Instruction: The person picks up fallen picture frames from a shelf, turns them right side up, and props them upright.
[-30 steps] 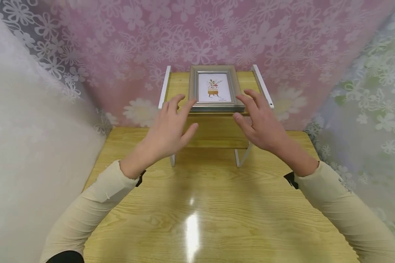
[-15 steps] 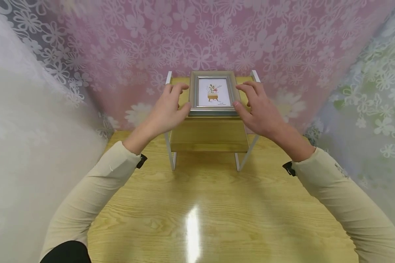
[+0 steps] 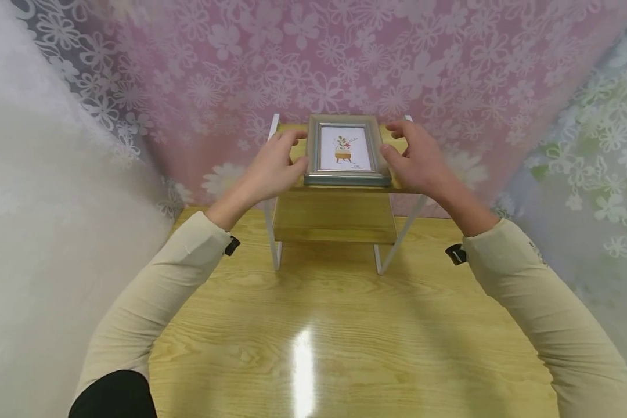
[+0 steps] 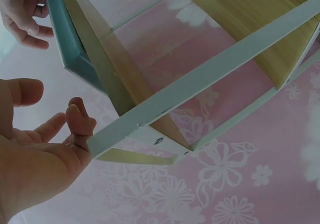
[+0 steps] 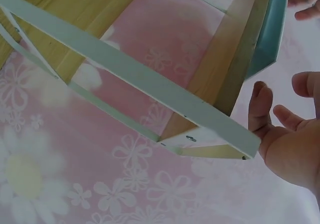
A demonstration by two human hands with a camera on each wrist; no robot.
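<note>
A picture frame (image 3: 348, 177) with a grey-silver border lies face up on the top board of a small two-tier rack (image 3: 337, 217). Its print (image 3: 344, 149) shows a potted plant on a white ground. My left hand (image 3: 274, 165) is beside the frame's left edge, fingers bent and thumb apart. On the opposite side, my right hand (image 3: 420, 162) has its thumb near the right edge and its fingers spread loosely. In the left wrist view, a gap shows between my fingers and the frame's teal-looking front side (image 4: 72, 39). Neither hand grips anything.
White metal legs (image 3: 271, 232) carry the rack, with a side bar (image 5: 115, 69) rising past the top board near the right hand. It stands on a glossy wooden table (image 3: 303, 307) against a pink floral backdrop (image 3: 334, 58). Pale curtains (image 3: 42, 232) hang at both sides.
Both hands have moved up from below the frame's front corners to its sides. Most recently the right hand has drawn slightly outward. The view has shifted a little; the frame stays on the rack.
</note>
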